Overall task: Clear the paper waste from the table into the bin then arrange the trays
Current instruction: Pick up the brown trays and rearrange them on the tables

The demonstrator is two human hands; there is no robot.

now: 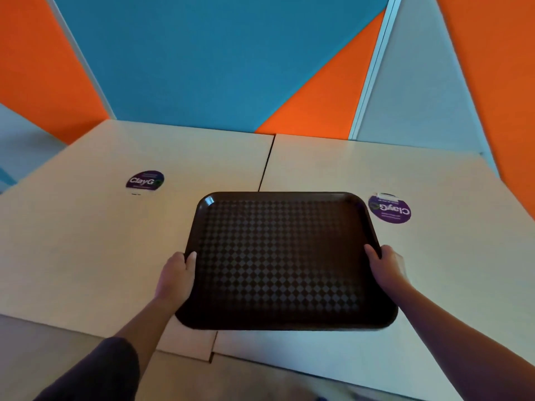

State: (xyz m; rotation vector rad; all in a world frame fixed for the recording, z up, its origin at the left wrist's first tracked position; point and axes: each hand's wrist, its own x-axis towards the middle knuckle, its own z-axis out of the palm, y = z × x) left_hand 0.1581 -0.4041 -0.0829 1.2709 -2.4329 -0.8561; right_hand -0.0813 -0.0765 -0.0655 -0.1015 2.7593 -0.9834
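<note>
A dark brown tray [283, 256] with a checkered surface is in the middle of the view, over the seam between two tables. My left hand [176, 273] grips its left rim, thumb on top. On the opposite rim my right hand [385, 267] grips the same way. The tray holds nothing. I cannot tell whether it rests on the tables or is lifted slightly. No paper waste and no bin are in view.
Two beige tables [86, 241] stand side by side with a dark gap [266, 163] between them. Each carries a round purple sticker, one at the left [144, 180] and one at the right [389, 209]. Orange, blue and grey wall panels [202, 59] close off the far side.
</note>
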